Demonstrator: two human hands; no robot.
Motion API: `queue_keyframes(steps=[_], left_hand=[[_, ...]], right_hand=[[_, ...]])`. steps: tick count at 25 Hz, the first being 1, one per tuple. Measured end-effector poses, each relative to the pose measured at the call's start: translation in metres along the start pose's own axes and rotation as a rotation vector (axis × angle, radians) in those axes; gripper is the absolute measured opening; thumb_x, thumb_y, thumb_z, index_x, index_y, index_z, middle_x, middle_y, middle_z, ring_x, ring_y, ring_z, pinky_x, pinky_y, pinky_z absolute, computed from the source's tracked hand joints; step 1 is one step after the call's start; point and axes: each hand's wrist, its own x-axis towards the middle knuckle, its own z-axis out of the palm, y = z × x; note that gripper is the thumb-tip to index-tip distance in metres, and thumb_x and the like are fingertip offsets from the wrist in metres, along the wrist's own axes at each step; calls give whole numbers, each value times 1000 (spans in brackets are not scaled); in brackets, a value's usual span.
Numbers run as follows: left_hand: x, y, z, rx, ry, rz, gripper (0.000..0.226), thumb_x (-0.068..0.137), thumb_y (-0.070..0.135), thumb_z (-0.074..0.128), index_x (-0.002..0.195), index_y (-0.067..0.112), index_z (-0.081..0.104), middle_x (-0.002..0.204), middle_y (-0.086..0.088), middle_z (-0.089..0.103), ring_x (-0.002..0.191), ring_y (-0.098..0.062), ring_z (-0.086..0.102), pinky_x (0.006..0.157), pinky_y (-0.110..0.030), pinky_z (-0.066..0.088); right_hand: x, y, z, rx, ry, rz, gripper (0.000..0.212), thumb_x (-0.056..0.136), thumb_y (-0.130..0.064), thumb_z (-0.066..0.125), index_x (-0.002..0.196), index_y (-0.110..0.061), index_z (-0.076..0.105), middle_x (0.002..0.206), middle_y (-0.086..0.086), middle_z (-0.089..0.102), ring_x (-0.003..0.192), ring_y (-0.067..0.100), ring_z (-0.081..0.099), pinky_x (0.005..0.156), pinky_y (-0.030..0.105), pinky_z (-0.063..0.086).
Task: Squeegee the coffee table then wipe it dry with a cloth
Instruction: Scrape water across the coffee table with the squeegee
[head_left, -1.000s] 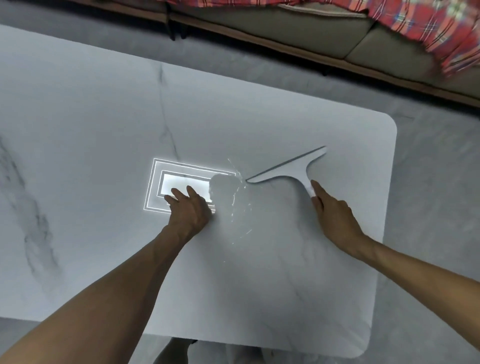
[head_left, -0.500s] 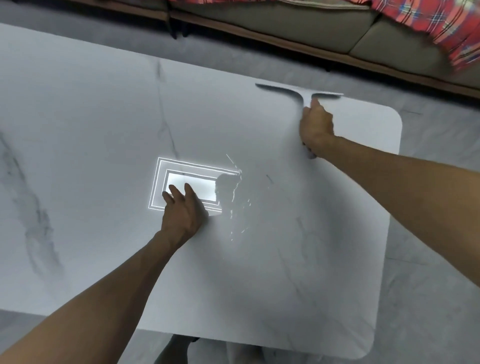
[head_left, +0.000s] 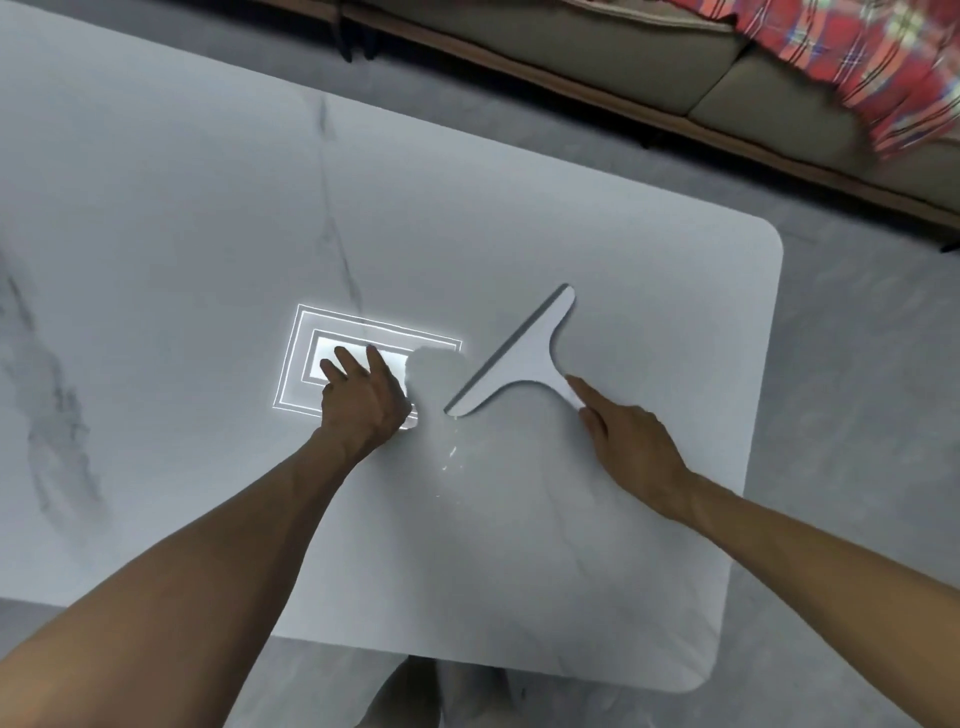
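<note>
A white T-shaped squeegee (head_left: 524, 358) lies blade-down on the pale marble coffee table (head_left: 649, 597), its blade slanting from upper right to lower left. My right hand (head_left: 631, 441) grips its handle from the lower right, index finger stretched along it. A few water drops (head_left: 452, 452) glint just below the blade's lower tip. My left hand (head_left: 363, 400) rests on the tabletop to the left of the blade, fingers spread, holding nothing. No cloth is in view.
A bright rectangular light reflection (head_left: 311, 364) shines on the table under my left hand. A sofa (head_left: 623, 57) with a red plaid blanket (head_left: 883, 67) runs along the far side. Grey floor (head_left: 857, 364) lies to the right of the table's rounded edge.
My right hand pushed the squeegee out to the table's far edge, then drew it back toward the middle; the blade now sits tilted near my left hand. The left hand stayed put.
</note>
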Motion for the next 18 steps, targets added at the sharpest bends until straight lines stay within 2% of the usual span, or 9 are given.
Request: queue_keyframes(steps=[3,5,7,9,10,12,14,16,18], left_hand=[[2,-4,7,73,40,70,69,90,29,42,148,-1,20,148,-42,17,135,-60,20,103,-59,33],[4,-8,7,49,25,57,69,88,28,43,148,0,20,147,-42,18,134,-60,21,106,-59,31],[-3,-8,9,20,36,83,69,86,24,45,145,-2,21,138,-42,31,126,-56,33,101,-54,37],[-19,-1,20,29,35,135,66,88,22,44,144,-3,20,127,-34,44,113,-46,44,91,-47,44],[-26,4,28,17,32,181,67,90,24,43,145,-4,18,128,-33,44,113,-45,44,91,-46,43],[-43,15,43,72,14,245,74,92,30,45,148,-4,11,138,-39,32,125,-51,36,102,-47,37],[-48,26,51,89,-37,191,81,89,23,49,151,-2,4,146,-44,16,134,-57,22,111,-49,28],[-47,37,49,94,-91,135,80,89,18,46,151,0,-1,146,-47,7,137,-61,11,113,-52,22],[-39,49,47,54,-126,84,74,94,19,40,151,2,-4,145,-50,4,137,-63,6,113,-56,19]], right_hand=[[-57,38,0,-34,-64,110,47,103,-34,32,147,-49,23,82,-10,66,74,8,60,75,27,48],[-80,51,-6,-1,-45,159,46,102,-39,32,145,-52,25,75,-21,61,66,0,56,67,21,43],[-87,56,-16,77,54,184,43,100,-43,33,141,-55,29,66,-21,61,63,-1,57,65,22,44],[-71,52,-34,200,157,217,42,97,-46,38,139,-53,35,68,-18,61,62,4,56,65,26,47],[-55,49,-44,259,199,230,43,95,-46,43,138,-51,38,70,-15,61,62,8,54,64,28,48],[-13,39,-66,356,264,252,39,92,-37,48,130,-45,47,76,-8,58,60,13,51,58,29,46],[38,30,-88,382,345,254,31,91,-27,43,119,-36,53,78,4,57,58,19,50,52,32,45],[89,21,-106,420,404,293,36,94,-27,35,126,-33,50,81,9,56,61,23,51,48,31,41],[122,12,-112,484,384,380,39,96,-31,32,131,-40,46,80,9,55,56,23,48,43,25,36]])
